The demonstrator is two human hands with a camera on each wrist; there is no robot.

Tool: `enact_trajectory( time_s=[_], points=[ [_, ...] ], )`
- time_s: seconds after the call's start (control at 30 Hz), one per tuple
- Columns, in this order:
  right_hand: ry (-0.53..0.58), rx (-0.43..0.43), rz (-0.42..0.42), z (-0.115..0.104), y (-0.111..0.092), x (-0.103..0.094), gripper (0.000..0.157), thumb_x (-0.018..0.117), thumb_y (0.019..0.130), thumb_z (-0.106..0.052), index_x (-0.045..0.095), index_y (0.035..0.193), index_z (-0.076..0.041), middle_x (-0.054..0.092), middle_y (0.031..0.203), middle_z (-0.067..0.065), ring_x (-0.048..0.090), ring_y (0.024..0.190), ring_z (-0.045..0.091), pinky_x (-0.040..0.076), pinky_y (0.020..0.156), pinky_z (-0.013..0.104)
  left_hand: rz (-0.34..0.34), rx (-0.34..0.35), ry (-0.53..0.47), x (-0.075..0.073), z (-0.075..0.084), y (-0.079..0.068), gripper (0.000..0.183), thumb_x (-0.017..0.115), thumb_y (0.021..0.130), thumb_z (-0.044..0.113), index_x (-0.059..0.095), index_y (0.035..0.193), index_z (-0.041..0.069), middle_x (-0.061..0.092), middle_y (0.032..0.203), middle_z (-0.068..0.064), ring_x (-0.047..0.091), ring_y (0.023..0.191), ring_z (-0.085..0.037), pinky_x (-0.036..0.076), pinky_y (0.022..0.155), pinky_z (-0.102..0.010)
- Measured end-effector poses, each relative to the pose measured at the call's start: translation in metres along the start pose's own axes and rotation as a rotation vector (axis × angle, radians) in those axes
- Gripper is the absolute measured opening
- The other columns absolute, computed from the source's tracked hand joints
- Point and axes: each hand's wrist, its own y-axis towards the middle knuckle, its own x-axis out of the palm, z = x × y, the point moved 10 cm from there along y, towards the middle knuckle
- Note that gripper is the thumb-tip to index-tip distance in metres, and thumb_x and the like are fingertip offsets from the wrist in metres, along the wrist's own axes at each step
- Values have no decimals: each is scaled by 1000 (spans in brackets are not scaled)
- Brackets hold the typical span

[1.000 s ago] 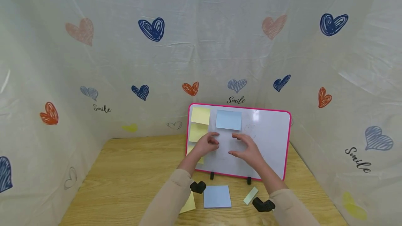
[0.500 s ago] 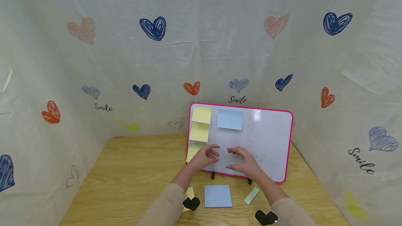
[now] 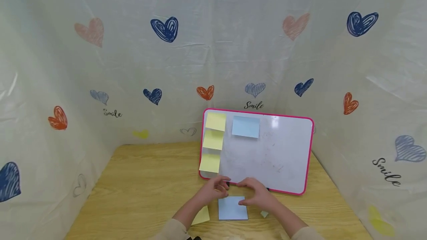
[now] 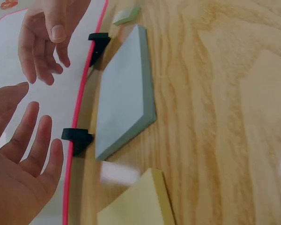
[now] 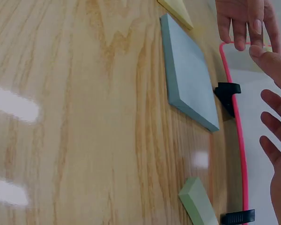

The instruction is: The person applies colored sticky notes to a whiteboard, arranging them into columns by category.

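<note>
A blue sticky note pad (image 3: 230,210) lies on the table in front of a pink-rimmed whiteboard (image 3: 283,158). My left hand (image 3: 213,189) hovers near the pad's far left corner, fingers loosely bent, holding nothing. Over the pad's right side is my right hand (image 3: 258,195), its thumb and fingers spread apart and nothing between them. Both wrist views show a gap between the hands and the blue pad (image 4: 126,93). On the board, several yellow sticky notes (image 3: 213,140) run down the left edge, and one blue sticky note (image 3: 245,126) sits beside the top one.
A yellow sticky note pad (image 3: 201,216) lies left of the blue one, partly behind my left arm. To the right is a small green sticky note pad (image 5: 198,201), mostly covered by my right hand in the head view. Black feet (image 5: 228,96) support the board's lower edge.
Both hands have come down from the whiteboard's face toward the blue pad on the table, staying apart and holding nothing. The lowest yellow note is now uncovered.
</note>
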Motion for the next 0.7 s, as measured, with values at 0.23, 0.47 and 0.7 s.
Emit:
enact_trajectory(
  time_s=[0.23, 0.47, 0.7],
  points=[
    [-104, -21, -81, -1, -13, 24, 50, 89, 70, -29, 67, 111, -12, 63, 110, -7, 57, 98, 16, 49, 86, 33, 31, 12, 128, 2, -17, -18, 50, 78, 79, -1, 60, 125, 3, 64, 101, -9, 60, 95, -29, 50, 82, -34],
    [-97, -87, -120, 3, -19, 42, 45, 87, 70, -36, 68, 106, -17, 63, 106, -11, 55, 98, 10, 48, 83, 30, 90, 72, 340, 0, -31, -29, 50, 90, 66, 14, 65, 109, 14, 62, 108, 4, 52, 103, -21, 43, 90, -34],
    [-157, -119, -157, 7, -18, 52, 41, 85, 68, -47, 67, 98, -27, 57, 101, -19, 52, 98, 7, 46, 83, 30, 85, 97, 503, 5, -39, -34, 62, 94, 57, 23, 58, 108, 21, 55, 114, 9, 40, 105, -15, 37, 95, -33]
  ],
)
